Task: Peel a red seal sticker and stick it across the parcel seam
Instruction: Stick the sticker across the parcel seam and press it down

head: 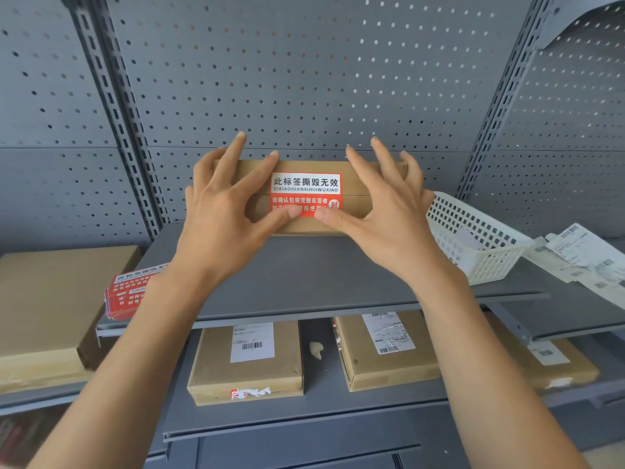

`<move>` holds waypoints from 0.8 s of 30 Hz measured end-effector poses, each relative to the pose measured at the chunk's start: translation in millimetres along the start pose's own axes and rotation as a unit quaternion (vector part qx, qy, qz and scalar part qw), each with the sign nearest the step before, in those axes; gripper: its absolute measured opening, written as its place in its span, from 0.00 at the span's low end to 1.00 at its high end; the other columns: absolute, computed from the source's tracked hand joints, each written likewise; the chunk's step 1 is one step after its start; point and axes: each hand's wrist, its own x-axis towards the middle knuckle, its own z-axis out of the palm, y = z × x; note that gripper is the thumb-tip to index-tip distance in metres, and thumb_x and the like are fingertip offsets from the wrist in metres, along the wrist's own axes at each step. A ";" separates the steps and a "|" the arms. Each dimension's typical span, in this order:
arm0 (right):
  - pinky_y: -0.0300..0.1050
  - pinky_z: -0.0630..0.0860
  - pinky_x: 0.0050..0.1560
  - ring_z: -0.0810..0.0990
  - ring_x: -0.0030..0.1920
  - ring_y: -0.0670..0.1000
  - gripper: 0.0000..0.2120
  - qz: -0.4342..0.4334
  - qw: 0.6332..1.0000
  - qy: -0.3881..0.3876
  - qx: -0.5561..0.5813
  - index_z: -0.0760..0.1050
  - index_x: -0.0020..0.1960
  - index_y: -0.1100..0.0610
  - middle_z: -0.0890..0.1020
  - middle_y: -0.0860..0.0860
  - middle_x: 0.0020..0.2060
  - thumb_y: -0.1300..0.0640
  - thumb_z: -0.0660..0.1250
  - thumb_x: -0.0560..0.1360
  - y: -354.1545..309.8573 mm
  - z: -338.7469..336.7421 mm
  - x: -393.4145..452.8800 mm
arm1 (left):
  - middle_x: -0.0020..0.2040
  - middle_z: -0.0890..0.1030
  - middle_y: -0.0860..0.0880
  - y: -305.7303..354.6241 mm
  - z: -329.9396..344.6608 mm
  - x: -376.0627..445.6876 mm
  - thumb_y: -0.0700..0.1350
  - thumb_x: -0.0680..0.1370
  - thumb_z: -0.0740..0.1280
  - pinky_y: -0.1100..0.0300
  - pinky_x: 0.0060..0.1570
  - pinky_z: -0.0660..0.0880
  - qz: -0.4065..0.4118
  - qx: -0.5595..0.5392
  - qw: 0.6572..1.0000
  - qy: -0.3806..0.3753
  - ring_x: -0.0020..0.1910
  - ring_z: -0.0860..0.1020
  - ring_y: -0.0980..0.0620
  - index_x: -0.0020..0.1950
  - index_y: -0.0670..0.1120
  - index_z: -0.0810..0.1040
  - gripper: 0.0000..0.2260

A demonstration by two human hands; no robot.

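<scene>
A brown cardboard parcel (355, 184) lies on the grey shelf (304, 275) against the pegboard. A red and white seal sticker (306, 192) lies flat across its horizontal seam. My left hand (223, 218) rests on the parcel's left part, fingers spread, with the thumb tip pressing the sticker's lower edge. My right hand (385, 211) covers the right part in the same way, its thumb also on the sticker's lower edge. A stack of red seal sticker sheets (128, 292) lies at the shelf's left end, partly hidden by my left forearm.
A white plastic basket (473, 242) stands at the right of the shelf, with loose shipping labels (581, 258) beyond it. A large flat box (50, 299) lies at the left. Several labelled parcels (247, 360) sit on the lower shelf.
</scene>
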 end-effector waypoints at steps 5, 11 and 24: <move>0.67 0.53 0.73 0.48 0.81 0.59 0.42 -0.009 1.000 -0.001 0.027 0.59 0.80 0.41 0.54 0.45 0.83 0.31 0.69 0.71 6.4 -2.8 2.0 | 0.83 0.59 0.46 -8.6 -2.2 1.7 0.69 0.76 0.65 0.35 0.72 0.65 0.017 0.000 1.000 -0.010 0.78 0.59 0.40 0.78 0.56 0.70 0.33; 0.66 0.52 0.76 0.50 0.80 0.55 0.37 -0.014 0.996 -0.023 0.082 0.62 0.79 0.42 0.57 0.44 0.82 0.40 0.71 0.74 17.4 -9.8 3.5 | 0.83 0.60 0.45 -10.4 -9.4 0.7 0.64 0.75 0.66 0.43 0.76 0.63 0.004 -0.026 0.999 -0.023 0.79 0.60 0.42 0.78 0.52 0.70 0.34; 0.64 0.58 0.66 0.54 0.80 0.60 0.35 0.062 0.990 0.124 -0.002 0.70 0.74 0.46 0.64 0.48 0.80 0.27 0.59 0.75 -11.4 26.3 -3.4 | 0.80 0.66 0.49 23.8 22.0 -4.5 0.66 0.76 0.67 0.43 0.69 0.68 -0.154 -0.099 0.973 0.144 0.72 0.68 0.46 0.70 0.53 0.79 0.27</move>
